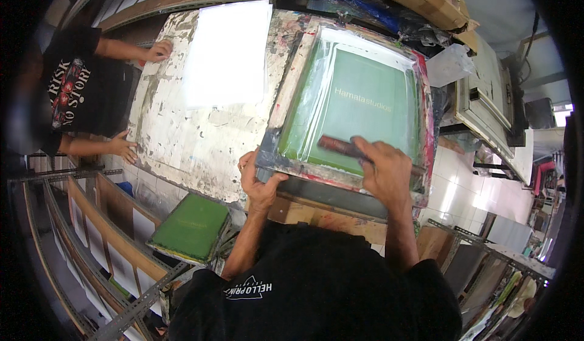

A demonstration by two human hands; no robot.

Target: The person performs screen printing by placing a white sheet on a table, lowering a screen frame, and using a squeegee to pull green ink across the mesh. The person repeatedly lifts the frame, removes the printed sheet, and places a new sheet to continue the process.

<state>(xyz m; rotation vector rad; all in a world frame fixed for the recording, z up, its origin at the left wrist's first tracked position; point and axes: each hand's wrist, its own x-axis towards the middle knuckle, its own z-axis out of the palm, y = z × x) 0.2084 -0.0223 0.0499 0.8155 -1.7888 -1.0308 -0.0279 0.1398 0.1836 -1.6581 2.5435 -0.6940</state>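
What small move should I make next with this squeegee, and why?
Probably lift the squeegee clear: your right hand holds it close to the frame's near side, leaving little room to pull, while your left hand grips the near left corner.

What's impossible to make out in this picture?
In the head view:
What lies under the framed screen: covered by it.
Part of the reddish-brown tool: hidden by the right hand.
Number of white sheets: the top one covers others.
Co-worker at left: head blurred.
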